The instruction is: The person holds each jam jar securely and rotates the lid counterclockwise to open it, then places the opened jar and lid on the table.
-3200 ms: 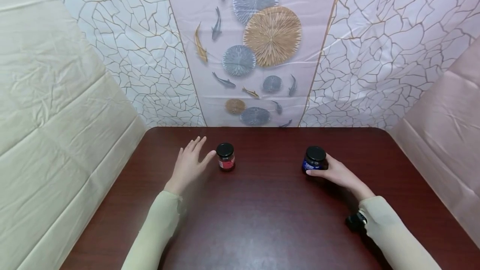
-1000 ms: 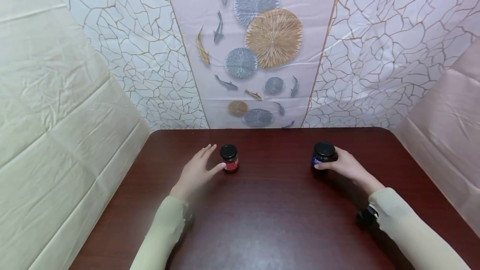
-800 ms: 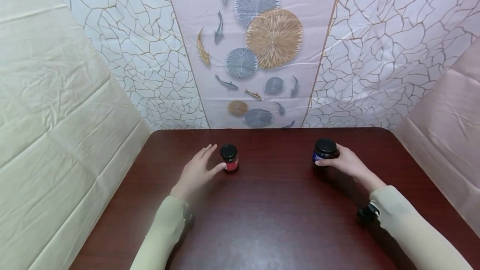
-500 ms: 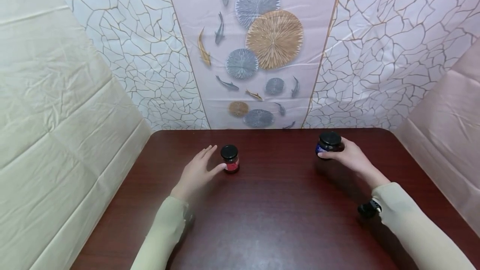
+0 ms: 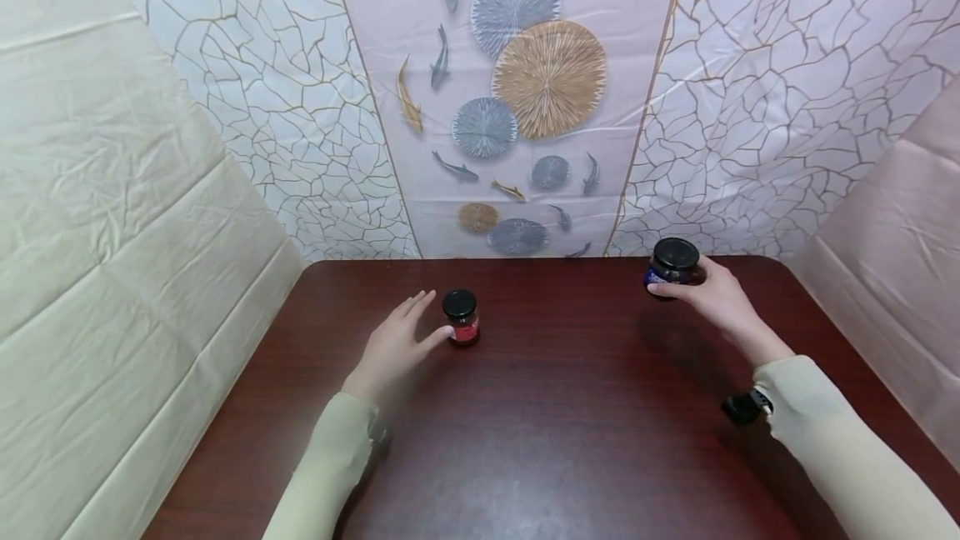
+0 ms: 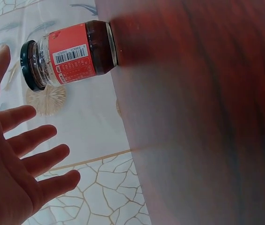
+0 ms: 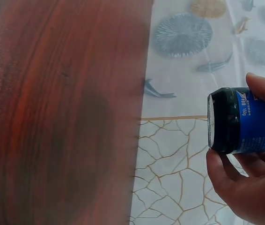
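Observation:
My right hand (image 5: 720, 302) grips a dark jar with a black lid and blue label (image 5: 673, 265), thumb on the near side and fingers round the far side. In the right wrist view this blue-labelled jar (image 7: 249, 122) is held off the table, its base showing. My left hand (image 5: 390, 348) is spread, fingers apart, just left of a smaller jar with a black lid and red label (image 5: 461, 319). That red-labelled jar (image 6: 74, 54) stands upright on the table, and the left wrist view shows its barcode and the open palm (image 6: 11, 178) beside it.
A dark red-brown wooden table (image 5: 510, 440) lies beneath both hands. Behind it hangs a patterned cloth (image 5: 547, 82) with fish and round discs. Pale cloth walls (image 5: 150, 273) close in both sides. A black strap device (image 5: 746, 407) is on the right wrist.
My right hand has lifted the blue-labelled jar off the table and carried it a little right and farther back. The left hand has come closer to the red-labelled jar, then stays still.

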Motion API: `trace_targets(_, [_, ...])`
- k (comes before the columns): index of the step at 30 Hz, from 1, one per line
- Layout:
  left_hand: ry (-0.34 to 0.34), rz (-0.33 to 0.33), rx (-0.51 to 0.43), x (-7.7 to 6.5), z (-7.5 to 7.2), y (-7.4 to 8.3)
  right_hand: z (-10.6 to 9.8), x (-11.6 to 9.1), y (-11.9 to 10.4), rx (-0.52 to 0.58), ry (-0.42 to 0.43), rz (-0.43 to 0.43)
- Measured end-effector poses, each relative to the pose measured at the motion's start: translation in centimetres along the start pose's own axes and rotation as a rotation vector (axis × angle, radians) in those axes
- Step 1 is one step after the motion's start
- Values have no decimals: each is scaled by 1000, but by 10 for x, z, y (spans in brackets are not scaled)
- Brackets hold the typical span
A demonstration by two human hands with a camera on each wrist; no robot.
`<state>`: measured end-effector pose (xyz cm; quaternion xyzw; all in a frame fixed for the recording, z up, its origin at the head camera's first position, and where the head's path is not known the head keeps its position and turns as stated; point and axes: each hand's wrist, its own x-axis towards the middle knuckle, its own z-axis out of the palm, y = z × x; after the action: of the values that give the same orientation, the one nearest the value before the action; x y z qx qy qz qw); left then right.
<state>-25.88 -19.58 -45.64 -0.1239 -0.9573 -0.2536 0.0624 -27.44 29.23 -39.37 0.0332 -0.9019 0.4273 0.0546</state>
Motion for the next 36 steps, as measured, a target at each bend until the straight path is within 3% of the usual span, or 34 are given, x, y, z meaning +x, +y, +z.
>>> trace_targets(7, [-10, -1, -12, -1, 0, 1, -10, 0, -11, 53, 8, 13])
trace_targets(27, [-5, 44, -14, 2, 1, 3, -21, -4, -34, 180, 235, -50])
trace_targets(36, [-1, 43, 14, 0, 2, 3, -20, -4, -43, 191, 269, -76])
